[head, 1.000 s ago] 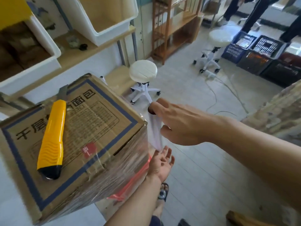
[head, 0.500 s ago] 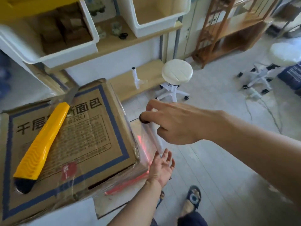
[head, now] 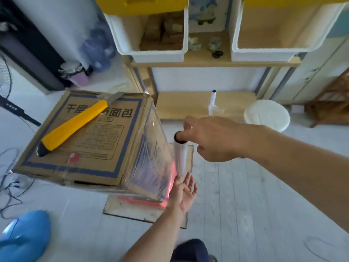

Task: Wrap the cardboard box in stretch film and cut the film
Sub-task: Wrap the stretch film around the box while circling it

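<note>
Mid-frame, my right hand (head: 211, 140) grips the film roll (head: 181, 157), my left hand (head: 184, 191) open-palmed beneath, contact unclear, wrapped side of cardboard box (head: 85, 133) blurred.

Storeroom: shelf (head: 205, 61) of plastic bins (head: 157, 56)

Pale plank floor (head: 245, 186); on it a flat cardboard sheet (head: 143, 212), a white stool (head: 267, 115), loose cables (head: 7, 197)

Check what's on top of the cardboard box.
A yellow plastic utility knife lies on the brown printed cardboard box, metal blade extended. It covers part of the print. Box contents are hidden.
</note>
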Motion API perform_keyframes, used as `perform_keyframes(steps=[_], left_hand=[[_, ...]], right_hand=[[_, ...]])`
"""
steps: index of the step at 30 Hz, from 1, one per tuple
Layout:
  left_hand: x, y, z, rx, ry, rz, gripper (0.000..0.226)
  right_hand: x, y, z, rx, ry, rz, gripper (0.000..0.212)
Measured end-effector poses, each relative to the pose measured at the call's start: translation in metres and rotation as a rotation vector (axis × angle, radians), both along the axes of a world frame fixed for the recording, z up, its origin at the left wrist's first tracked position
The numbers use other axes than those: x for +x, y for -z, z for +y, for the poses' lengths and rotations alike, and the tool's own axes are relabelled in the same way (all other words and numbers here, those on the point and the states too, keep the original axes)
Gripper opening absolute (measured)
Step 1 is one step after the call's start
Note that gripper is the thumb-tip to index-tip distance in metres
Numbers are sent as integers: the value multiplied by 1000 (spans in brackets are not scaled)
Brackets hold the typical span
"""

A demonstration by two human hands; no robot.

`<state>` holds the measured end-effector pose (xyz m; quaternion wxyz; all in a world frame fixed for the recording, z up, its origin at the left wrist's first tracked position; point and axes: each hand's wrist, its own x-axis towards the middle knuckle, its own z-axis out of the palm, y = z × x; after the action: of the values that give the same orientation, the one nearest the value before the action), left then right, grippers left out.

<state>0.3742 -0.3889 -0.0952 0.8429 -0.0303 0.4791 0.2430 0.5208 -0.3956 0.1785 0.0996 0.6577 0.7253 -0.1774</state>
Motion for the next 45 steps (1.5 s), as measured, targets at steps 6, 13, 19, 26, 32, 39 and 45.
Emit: perform_keyframes(steps=[6, 13, 19, 26, 32, 39, 45], left_hand=[[34, 5, 13, -10, -186, -14, 94], [84, 6, 36, 26, -365, -36, 71], [112, 20, 55, -5, -514, -74, 62], [142, 25, 73, 4, -774, -98, 44], [166, 28, 108, 79, -950, -127, 42], [178, 25, 134, 133, -1094, -61, 47], [174, 36, 172, 166, -1231, -70, 47]], right_hand=[[35, 2, 37, 13, -212, -4, 60], [83, 8, 86, -55, -358, 82, 53], [99, 31, 129, 6, -433, 432, 30], [106, 50, 169, 197, -708, 343, 40], [112, 52, 205, 110, -823, 329, 54], [115, 55, 236, -106, -861, 451, 56], [98, 51, 286, -113, -1030, 369, 53]])
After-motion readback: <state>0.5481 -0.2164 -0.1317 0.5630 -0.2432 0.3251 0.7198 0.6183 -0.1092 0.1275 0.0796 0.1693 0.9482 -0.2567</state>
